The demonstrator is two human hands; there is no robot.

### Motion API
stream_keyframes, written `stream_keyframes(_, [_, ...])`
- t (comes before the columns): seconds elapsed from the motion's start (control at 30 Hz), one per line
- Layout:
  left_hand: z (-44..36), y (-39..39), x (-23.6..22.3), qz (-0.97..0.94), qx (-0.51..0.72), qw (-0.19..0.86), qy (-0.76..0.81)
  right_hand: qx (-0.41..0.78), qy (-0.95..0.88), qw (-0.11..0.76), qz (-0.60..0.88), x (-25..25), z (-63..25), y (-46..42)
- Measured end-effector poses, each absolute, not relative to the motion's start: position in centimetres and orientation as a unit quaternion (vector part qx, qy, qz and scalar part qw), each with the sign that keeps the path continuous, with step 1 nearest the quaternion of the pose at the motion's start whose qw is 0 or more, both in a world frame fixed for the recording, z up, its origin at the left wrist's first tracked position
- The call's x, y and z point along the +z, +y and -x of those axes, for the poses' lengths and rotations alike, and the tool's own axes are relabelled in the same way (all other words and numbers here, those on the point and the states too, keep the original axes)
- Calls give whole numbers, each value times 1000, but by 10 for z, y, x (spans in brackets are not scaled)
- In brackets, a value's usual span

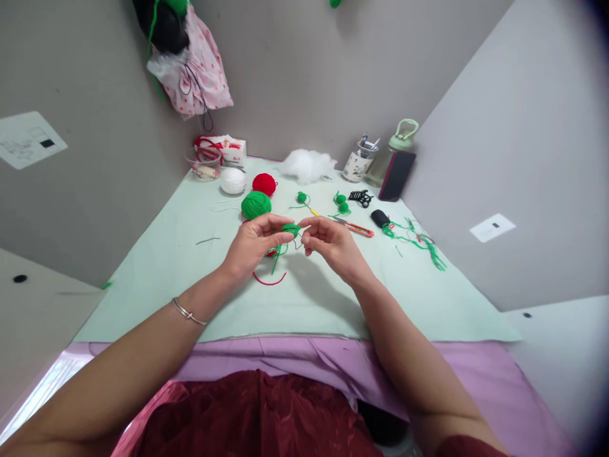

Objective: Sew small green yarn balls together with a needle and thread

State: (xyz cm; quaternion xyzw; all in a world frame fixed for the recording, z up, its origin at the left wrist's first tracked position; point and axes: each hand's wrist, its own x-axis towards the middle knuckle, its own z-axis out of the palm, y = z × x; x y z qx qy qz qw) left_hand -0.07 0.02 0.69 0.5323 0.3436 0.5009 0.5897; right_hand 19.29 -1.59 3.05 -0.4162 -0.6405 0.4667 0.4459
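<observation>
Head view: centre of the frame, a small, rounded green crocheted piece, dark thread against it, sits pinched in the nearly closed left hand. Just right, the right hand curls, fingertips together at the dark thread; its grip is too small to confirm.

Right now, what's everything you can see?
Held piece: 1, green, left fingertips
Yarn balls: 3, green, red, white, left
Small balls: 3, green, middle
Fluff: 1, white, back
Packet: 1, red-white, left
Tub: 1, clear, left
Pen cup: 1, white, right
Bottle: 1, green, right
Phone: 1, dark, by bottle
Clip: 1, black, right
Cutter: 1, orange, right
Pouch: 1, black, right
Thin tool: 1, yellow, middle
Strands: several, mostly green, table
Hanging bag: 1, pink, left
Table: 1, green, below
Hands: 2, bare, middle
</observation>
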Motion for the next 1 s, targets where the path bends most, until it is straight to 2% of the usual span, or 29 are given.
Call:
stream_keyframes(0.13, [-1,-1,6,-542,478,593,354,486,-622,463,403,28,-191,-16])
stream_keyframes(0.33, [-2,-2,7,-547,450,608,359,300,-698,472,447,31,-195,-18])
stream_keyframes(0.47, [-3,-2,7,-549,445,627,328,260,-745,427,442,35,-192,-22])
stream_keyframes(0.57, [-5,-2,2,-573,427,626,313,254,-729,455,444,40,-191,-23])
stream_keyframes(0.7, [-6,0,-6,-593,388,622,332,333,-615,563,440,46,-198,-22])
stream_keyframes(0.83, [-3,1,-3,-585,385,636,324,508,-564,513,402,51,-206,-21])
stream_keyframes(1.0, [-2,0,8,-593,378,641,307,502,-528,564,389,53,-209,-18])
